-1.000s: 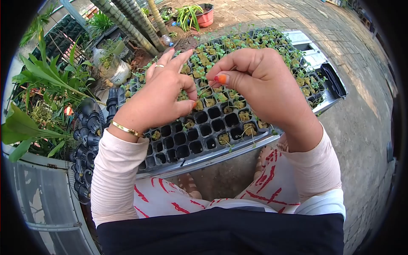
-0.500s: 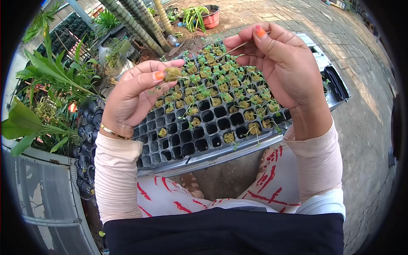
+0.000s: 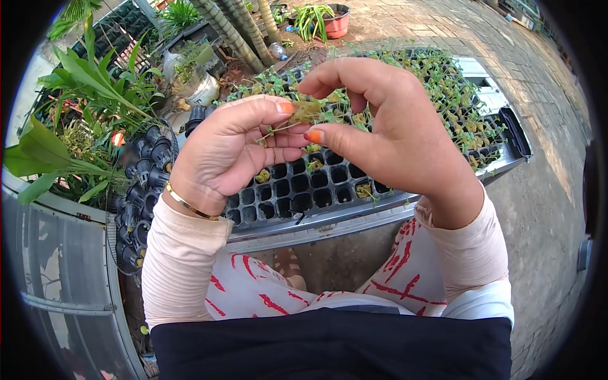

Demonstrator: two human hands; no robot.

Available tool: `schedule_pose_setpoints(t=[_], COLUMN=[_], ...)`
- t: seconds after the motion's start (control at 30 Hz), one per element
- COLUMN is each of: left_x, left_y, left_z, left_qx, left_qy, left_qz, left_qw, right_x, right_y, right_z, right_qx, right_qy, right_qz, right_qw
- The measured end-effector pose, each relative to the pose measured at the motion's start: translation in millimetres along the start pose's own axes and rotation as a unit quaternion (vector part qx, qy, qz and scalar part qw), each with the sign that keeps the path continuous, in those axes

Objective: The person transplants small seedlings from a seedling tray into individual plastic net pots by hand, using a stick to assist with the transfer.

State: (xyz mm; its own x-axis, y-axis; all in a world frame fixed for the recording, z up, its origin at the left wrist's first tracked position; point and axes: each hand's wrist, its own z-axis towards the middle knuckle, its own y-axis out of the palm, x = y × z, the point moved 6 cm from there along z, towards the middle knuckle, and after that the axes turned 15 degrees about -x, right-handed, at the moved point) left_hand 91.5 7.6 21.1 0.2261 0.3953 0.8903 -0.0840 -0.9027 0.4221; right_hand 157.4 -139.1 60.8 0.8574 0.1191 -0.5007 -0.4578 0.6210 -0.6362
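Observation:
My left hand [image 3: 237, 136], palm turned up, pinches a greenish-brown growing-medium cube [image 3: 307, 113] between thumb and fingers. A thin-stemmed seedling [image 3: 278, 128] trails from it toward the palm. Curved around the cube's other side is my right hand [image 3: 405, 123]. Its thumb and index finger are apart, the thumb tip close below the cube; whether it touches cannot be made out. The other right fingers are mostly hidden, and no stick shows. Under both hands lies a black seedling tray [image 3: 291, 204], its near cells mostly bare, with a few cubes in them.
Many seedlings [image 3: 437, 101] fill the tray's far and right parts. A metal-edged stand [image 3: 329, 223] carries the tray. Black net pots [image 3: 142, 171] are heaped at left beside leafy plants [image 3: 95, 101]. A red plant pot [image 3: 335, 24] stands behind on the paving.
My right hand has come down and left to the cube, and its thin stick is out of sight. My left hand has moved right with the cube. The view has shifted somewhat.

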Motion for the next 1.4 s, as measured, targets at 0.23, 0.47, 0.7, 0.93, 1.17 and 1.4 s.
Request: schedule_pose_setpoints(t=[0.23,0.47,0.7,0.93,1.17,1.4], left_x=[-1.0,9.6,-4.4,-5.2,-6.5,15.4], left_y=[1.3,-1.5,18.8,13.4,7.1,-16.3], left_z=[-0.1,-11.2,-34.1,-51.0,-59.3,-97.1], left_qx=[0.012,-0.049,0.027,0.056,0.077,0.172], left_qy=[-0.012,0.053,0.163,0.227,0.232,0.26], left_qz=[0.064,-0.048,0.108,0.151,0.169,0.24], left_qw=[0.998,0.996,0.98,0.961,0.955,0.919], right_x=[6.9,33.7,33.6,20.8,11.4,7.1], right_y=[12.2,14.5,21.0,35.3,56.8,62.5], right_z=[2.8,-3.9,-5.3,-4.5,-2.9,-3.2], right_qx=[-0.015,-0.007,-0.039,-0.053,-0.085,-0.077], right_qy=[0.079,0.191,0.219,0.228,0.252,0.265], right_qz=[0.074,0.451,0.596,0.637,0.628,0.625], right_qw=[0.994,0.872,0.771,0.734,0.731,0.73])
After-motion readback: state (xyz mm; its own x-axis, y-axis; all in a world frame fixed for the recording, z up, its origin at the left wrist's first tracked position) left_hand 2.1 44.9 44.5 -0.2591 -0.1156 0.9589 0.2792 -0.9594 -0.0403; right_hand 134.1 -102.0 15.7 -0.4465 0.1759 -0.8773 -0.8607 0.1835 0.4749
